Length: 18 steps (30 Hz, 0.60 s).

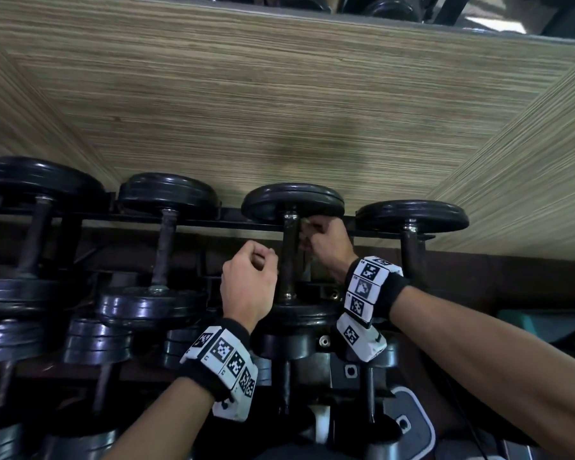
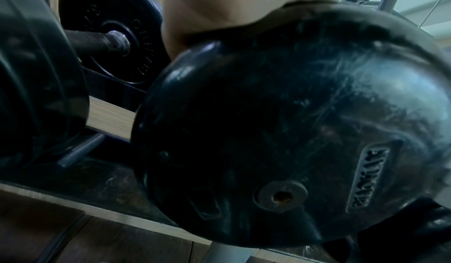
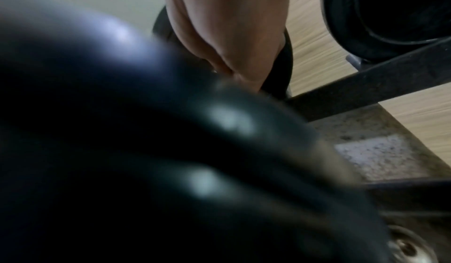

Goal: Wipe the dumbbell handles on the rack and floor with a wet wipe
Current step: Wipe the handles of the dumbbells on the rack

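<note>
- Head view: top rack rail (image 1: 213,223) runs left-right against a wood-grain wall panel (image 1: 279,111); four black dumbbells sit across it, handles pointing near-to-far.
- Working on the third dumbbell from the left (image 1: 292,202). Its handle (image 1: 288,257) runs from the far plate down to the near plate (image 1: 299,318).
- Right hand (image 1: 327,242) is on the right side of that handle, near its far end, just under the far plate. Fingers curled, pinching a crumpled, greyish wet wipe (image 1: 304,227) against the handle.
- Wipe is mostly hidden by the fingers; only a small wad shows between knuckles and bar.
- Left hand (image 1: 246,280) sits just left of the same handle, about mid-length. Fingers curled into a loose fist, thumb on top. Can't tell if it touches the bar; nothing visible in it.
- Both wrists carry black bands with white marker blocks (image 1: 224,363).
- Neighbours: second dumbbell from the left (image 1: 166,194) has a worn, rusty-looking bar; rightmost dumbbell (image 1: 412,215) sits far right on the rail.
- Lower rack tier (image 1: 97,343) near and below holds more black dumbbells.
- Left wrist view: mostly filled by a black round dumbbell end (image 2: 280,122) with a centre bolt; palm edge at top, fingers not visible.
- Right wrist view: blurred black plates fill the near field; heel of the hand (image 3: 227,32) at top, fingers and wipe hidden.
</note>
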Tool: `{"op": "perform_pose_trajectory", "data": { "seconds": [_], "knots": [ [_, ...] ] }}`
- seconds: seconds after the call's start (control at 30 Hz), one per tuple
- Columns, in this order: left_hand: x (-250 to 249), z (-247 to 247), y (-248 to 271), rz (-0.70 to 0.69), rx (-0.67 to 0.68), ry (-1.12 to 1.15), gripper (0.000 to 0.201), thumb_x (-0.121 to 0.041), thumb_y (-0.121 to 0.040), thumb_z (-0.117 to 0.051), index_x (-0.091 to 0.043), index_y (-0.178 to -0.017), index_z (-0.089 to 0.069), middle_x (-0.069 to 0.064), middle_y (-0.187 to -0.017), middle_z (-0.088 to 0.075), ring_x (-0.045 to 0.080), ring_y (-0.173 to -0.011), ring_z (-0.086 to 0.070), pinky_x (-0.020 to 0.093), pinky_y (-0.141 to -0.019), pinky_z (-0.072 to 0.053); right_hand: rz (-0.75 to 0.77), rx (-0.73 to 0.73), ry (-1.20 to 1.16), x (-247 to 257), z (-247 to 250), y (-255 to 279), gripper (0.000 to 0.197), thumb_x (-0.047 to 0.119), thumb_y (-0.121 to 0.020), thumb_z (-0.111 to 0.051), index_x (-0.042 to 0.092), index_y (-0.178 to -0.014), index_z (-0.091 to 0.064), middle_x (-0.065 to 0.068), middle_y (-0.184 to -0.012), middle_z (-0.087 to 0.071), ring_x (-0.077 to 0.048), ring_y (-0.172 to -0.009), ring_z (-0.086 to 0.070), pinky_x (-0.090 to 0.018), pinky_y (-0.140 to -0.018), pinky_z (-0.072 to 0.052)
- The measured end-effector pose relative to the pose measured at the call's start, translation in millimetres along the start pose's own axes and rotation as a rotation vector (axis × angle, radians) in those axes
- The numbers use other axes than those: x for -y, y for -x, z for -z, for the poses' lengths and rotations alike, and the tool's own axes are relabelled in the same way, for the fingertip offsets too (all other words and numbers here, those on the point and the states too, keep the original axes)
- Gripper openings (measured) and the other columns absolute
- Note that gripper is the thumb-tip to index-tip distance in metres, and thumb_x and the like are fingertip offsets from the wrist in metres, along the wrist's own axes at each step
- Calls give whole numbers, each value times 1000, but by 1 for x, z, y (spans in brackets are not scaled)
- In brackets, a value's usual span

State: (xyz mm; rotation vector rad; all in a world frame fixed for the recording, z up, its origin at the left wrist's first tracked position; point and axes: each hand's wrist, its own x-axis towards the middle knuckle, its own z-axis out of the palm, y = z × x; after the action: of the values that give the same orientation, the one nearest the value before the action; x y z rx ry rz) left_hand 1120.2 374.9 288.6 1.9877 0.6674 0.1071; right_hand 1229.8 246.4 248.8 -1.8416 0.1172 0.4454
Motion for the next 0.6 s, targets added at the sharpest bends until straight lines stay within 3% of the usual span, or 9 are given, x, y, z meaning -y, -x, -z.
{"op": "perform_pose_trajectory", "data": {
  "seconds": [0.1,0.23,0.3,0.4,0.5,0.6],
  "knots": [
    [-2,0,-1,3,4,16,19,-34,-92,-60,-26,-75,-60,-10,-60,-65,12,-65,-66,41,-72,-56,107,-54,117,7,4,12,18,14,-98,-58,7,-92,-74,-4,-86,-74,-15,-82,-67,-38,-80,-54],
    [-3,0,0,-2,14,7,18,-33,-91,-61,-27,-74,-60,-7,-62,-64,12,-66,-66,42,-72,-56,216,-118,206,17,4,27,20,10,-99,-55,12,-85,-69,10,-75,-67,2,-69,-59,-14,-67,-43],
    [-2,0,-1,3,11,16,18,-34,-91,-61,-28,-74,-60,-8,-62,-64,11,-68,-67,42,-73,-56,260,-135,241,22,3,31,20,9,-99,-56,17,-85,-68,15,-70,-63,4,-63,-57,-7,-61,-39],
    [-1,-1,0,6,20,33,18,-38,-90,-59,-30,-74,-59,-8,-61,-64,12,-67,-69,44,-71,-57,290,-125,293,27,0,36,17,11,-100,-55,14,-93,-70,10,-73,-66,0,-63,-57,-10,-59,-40],
    [-1,-1,-1,6,27,42,18,-42,-88,-58,-31,-75,-59,-7,-63,-65,12,-67,-70,43,-69,-58,326,-91,349,27,-7,43,19,14,-102,-53,10,-101,-71,1,-77,-70,-9,-63,-58,-19,-61,-40],
    [0,-1,-1,11,29,31,17,-37,-90,-61,-29,-75,-60,-7,-63,-65,12,-67,-70,43,-69,-58,364,-72,442,29,-11,46,20,16,-103,-52,11,-109,-71,-3,-85,-73,-18,-72,-64,-21,-66,-43]
  ]
}}
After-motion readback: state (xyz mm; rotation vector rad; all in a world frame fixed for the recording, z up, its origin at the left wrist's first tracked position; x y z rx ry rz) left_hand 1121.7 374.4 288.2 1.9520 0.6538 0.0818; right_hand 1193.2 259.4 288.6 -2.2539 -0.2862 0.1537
